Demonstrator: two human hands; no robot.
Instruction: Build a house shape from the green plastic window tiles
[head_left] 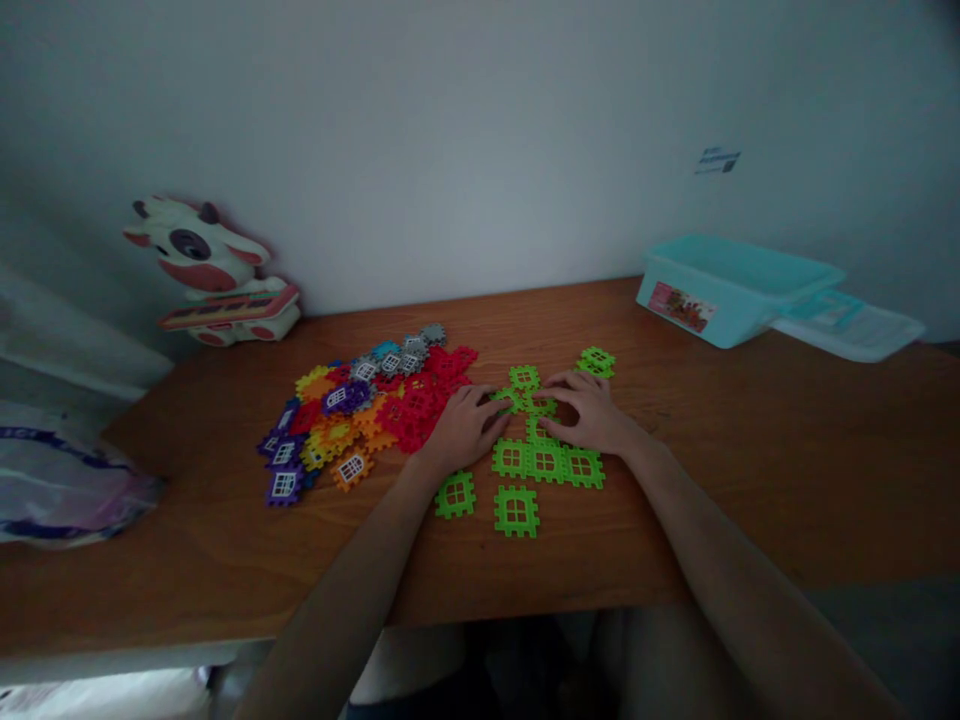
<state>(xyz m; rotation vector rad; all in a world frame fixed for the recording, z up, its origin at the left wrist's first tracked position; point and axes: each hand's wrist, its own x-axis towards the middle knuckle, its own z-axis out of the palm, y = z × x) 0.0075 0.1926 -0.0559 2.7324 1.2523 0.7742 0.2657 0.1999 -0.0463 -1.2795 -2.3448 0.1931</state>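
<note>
My left hand (pixel 463 428) has its fingertips on a light-green interlocking window tile (pixel 513 399), its thumb tucked below. Opposite it, my right hand (pixel 594 412) curves its finger and thumb around the adjoining green tile (pixel 543 404), partly hiding it. Another green tile (pixel 524 377) lies just above the fingertips. Below the hands, a row of green tiles (pixel 547 462) appears linked, with one more tile (pixel 538 431) above its middle. Two loose green tiles lie nearer me, one by my left wrist (pixel 455 495) and one below the row (pixel 516 511).
Left of my hands is a pile of red tiles (pixel 420 405), with orange, yellow, purple and grey ones. Green tiles (pixel 596 361) lie behind my right hand. A turquoise bin (pixel 739 285) and its lid (pixel 855 328) are back right; a cow toy (pixel 217 280) and plastic bag (pixel 67 480) are left.
</note>
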